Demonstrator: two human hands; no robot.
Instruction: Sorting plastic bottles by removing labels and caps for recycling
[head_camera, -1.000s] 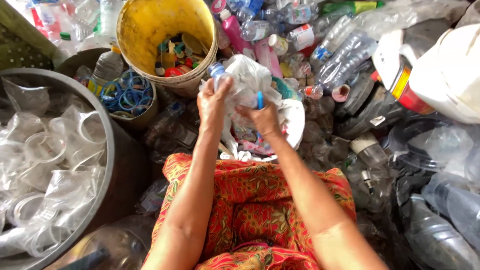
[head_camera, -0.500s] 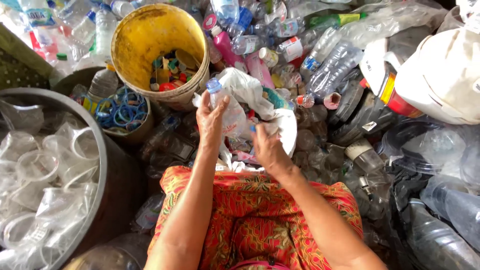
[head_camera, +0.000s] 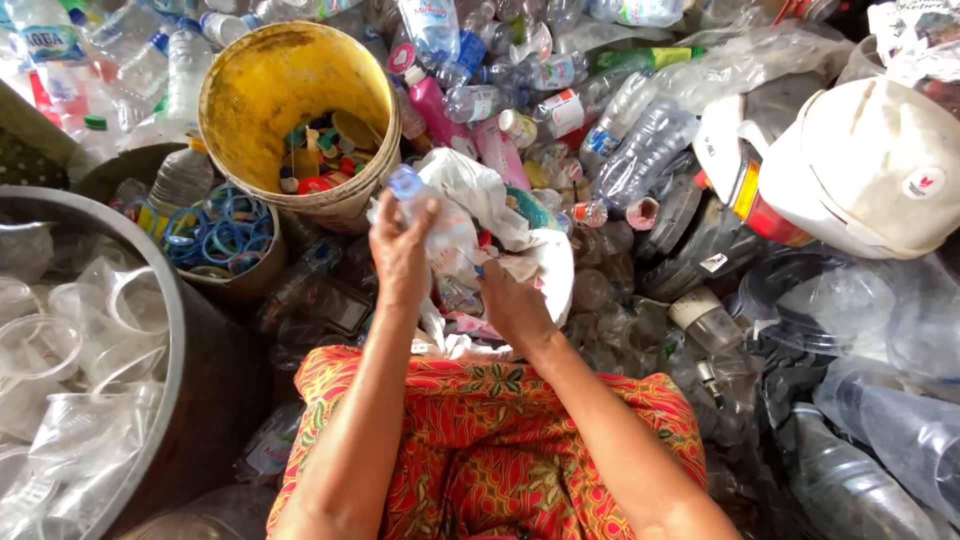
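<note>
Left hand closed around a small clear plastic bottle, lifted just above the white plastic bag at centre. Right hand curled, gripping the bag's near edge. Yellow bucket of coloured caps just far-left of the bottle. Grey tub of clear cups at left. Loose bottles heaped far and right.

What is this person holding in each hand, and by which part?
The left hand grips a clear plastic bottle around its body, cap end up. The right hand holds the white plastic bag at its lower edge; what part its fingers pinch is hidden.
</note>
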